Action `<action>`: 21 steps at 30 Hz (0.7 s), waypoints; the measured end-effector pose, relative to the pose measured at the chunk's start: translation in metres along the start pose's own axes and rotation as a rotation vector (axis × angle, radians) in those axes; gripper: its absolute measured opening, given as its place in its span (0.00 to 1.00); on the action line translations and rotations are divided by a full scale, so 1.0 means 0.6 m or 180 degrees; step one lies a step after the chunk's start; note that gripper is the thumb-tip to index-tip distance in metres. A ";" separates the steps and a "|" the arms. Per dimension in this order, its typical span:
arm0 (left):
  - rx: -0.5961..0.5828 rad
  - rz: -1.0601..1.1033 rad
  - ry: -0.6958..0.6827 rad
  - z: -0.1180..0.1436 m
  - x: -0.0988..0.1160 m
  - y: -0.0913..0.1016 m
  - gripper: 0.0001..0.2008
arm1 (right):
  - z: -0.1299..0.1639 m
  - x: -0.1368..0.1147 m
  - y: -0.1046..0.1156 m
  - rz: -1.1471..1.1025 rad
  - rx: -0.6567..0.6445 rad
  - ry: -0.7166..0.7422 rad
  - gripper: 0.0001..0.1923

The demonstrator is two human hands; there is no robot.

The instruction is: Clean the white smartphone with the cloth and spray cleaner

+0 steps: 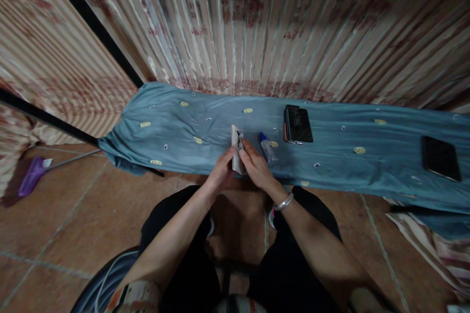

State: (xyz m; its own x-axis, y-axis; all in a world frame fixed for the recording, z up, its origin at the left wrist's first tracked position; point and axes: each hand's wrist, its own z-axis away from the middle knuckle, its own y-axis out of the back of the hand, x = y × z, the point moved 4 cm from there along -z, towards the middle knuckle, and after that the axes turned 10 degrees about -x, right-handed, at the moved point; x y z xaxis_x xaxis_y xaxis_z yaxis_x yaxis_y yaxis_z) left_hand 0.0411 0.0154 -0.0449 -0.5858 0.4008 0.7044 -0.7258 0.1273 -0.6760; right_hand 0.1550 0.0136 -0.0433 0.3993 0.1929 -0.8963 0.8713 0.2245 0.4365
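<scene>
In the head view, my left hand (221, 165) grips the edge of a pale, flat, phone-sized object (235, 162), held tilted near the front edge of the cloth-covered bench. My right hand (256, 162) is closed against its other side, with the thumb and fingers pressed near its upper part. A small dark mark or piece shows by those fingertips, too small to name. Just right of my right hand, a clear small bottle with a blue cap (268, 148) lies on the cloth. Farther right rests a stack of dark phones (298, 124).
A blue-green patterned cloth (220, 107) covers the long bench. Another dark phone (440, 158) lies at the far right. Striped curtains (235, 34) hang behind. Black poles (95, 24) rise at the left, and a purple broom (32, 176) lies on the tiled floor.
</scene>
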 end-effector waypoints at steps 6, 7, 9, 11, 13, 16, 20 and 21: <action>0.0097 0.0159 0.0029 0.000 0.006 -0.005 0.16 | 0.006 -0.002 -0.002 -0.0054 -0.0062 0.0035 0.35; 0.0124 0.0161 0.0036 0.000 0.007 -0.005 0.17 | 0.007 -0.002 -0.003 -0.0063 -0.0064 0.0057 0.35; 0.0199 0.0149 0.0025 0.000 0.010 -0.003 0.17 | 0.011 -0.001 -0.008 -0.0075 -0.0075 0.0092 0.34; 0.0296 0.0146 -0.0012 -0.001 0.012 0.000 0.16 | 0.015 -0.001 -0.012 -0.0068 -0.0102 0.0121 0.33; 0.0383 0.0174 -0.0036 -0.002 0.014 0.003 0.15 | 0.020 -0.003 -0.014 -0.0033 -0.0135 0.0154 0.33; 0.0414 0.0230 0.0069 -0.004 0.012 0.009 0.14 | 0.026 -0.008 -0.013 0.0059 -0.0169 0.0228 0.31; 0.0406 0.0308 0.0275 -0.006 0.004 0.015 0.16 | 0.035 -0.016 -0.010 0.0214 -0.0242 0.0416 0.28; 0.0436 0.0318 0.0289 -0.006 0.003 0.016 0.17 | 0.038 -0.018 -0.011 0.0255 -0.0250 0.0451 0.28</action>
State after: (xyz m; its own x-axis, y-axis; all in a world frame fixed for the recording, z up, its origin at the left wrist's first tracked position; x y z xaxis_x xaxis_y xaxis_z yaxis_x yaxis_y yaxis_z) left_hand 0.0342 0.0206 -0.0510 -0.6270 0.4864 0.6085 -0.7116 -0.0396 -0.7015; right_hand 0.1515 -0.0114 -0.0384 0.4175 0.3446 -0.8408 0.8111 0.2758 0.5158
